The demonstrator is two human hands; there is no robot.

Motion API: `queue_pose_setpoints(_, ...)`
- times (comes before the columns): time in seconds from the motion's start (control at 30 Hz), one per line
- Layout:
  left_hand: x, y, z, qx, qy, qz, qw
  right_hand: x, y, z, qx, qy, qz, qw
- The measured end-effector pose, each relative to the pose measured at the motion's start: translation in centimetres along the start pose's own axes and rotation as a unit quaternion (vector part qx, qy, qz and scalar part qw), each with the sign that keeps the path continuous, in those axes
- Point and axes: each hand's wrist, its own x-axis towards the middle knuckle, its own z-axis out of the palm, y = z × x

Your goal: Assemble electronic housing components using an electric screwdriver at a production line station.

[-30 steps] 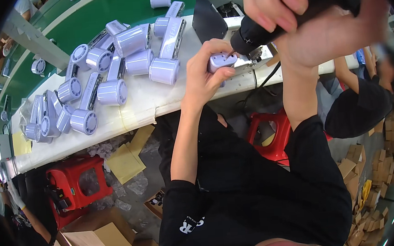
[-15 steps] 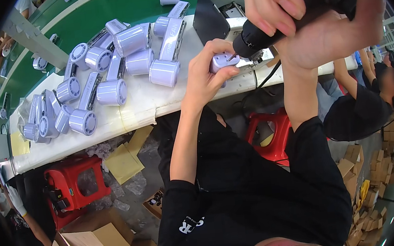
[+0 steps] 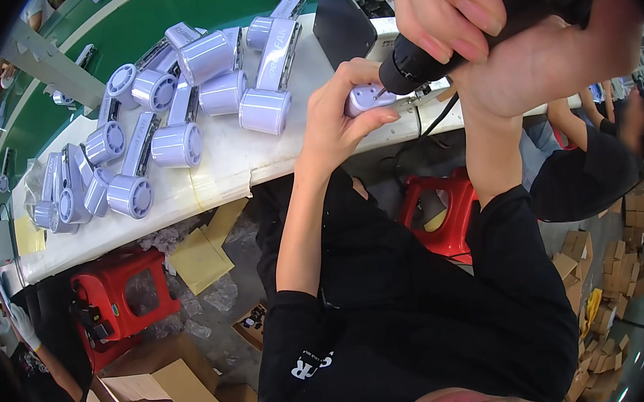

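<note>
My left hand (image 3: 341,118) is closed around a small lilac plastic part (image 3: 366,99) at the front edge of the white worktable (image 3: 211,177). My right hand (image 3: 491,26) grips a black electric screwdriver (image 3: 421,60), whose tip rests against that part. Both hands are close to the camera. A black cable (image 3: 438,116) hangs down from the tool area. Much of the lilac part is hidden by my fingers.
Several lilac cylindrical housings (image 3: 173,99) lie in a heap on the table's left half, beside a green conveyor belt (image 3: 156,11). A black box (image 3: 344,24) stands behind my hands. Red stools (image 3: 118,294) (image 3: 443,212) and cardboard boxes (image 3: 162,387) are on the floor. A co-worker's dark sleeve (image 3: 582,168) is at the right.
Both hands have stayed together on the part. The view has shifted slightly, and the screwdriver tip remains pressed on the lilac part.
</note>
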Motion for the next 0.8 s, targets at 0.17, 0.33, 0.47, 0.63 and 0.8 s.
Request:
queue_pose_setpoints(0.17, -0.1, 0.1, 0.2, 0.014, -0.001, 0.015, 1.000, -0.1, -0.7, -1.6, -0.019, -0.015, 0.007, 1.000)
queue_pose_setpoints(0.33, 0.0, 0.2, 0.1, -0.002, 0.006, 0.000, 1.000, -1.1, -1.1, -1.8, -0.040, -0.031, 0.011, 0.999)
queue_pose_setpoints(0.47, 0.0, 0.2, 0.1, 0.033, -0.002, 0.006, 0.999, -0.9, -0.9, -2.2, -0.056, -0.046, 0.012, 0.997)
queue_pose_setpoints(0.63, 0.3, 0.4, 0.4, -0.019, 0.033, 0.004, 0.999, -1.1, -1.0, -2.4, -0.075, -0.067, 0.014, 0.995)
queue_pose_setpoints(0.8, 0.2, 0.1, -0.2, 0.017, 0.005, -0.020, 1.000, -1.0, -0.9, -2.7, -0.090, -0.089, 0.012, 0.992)
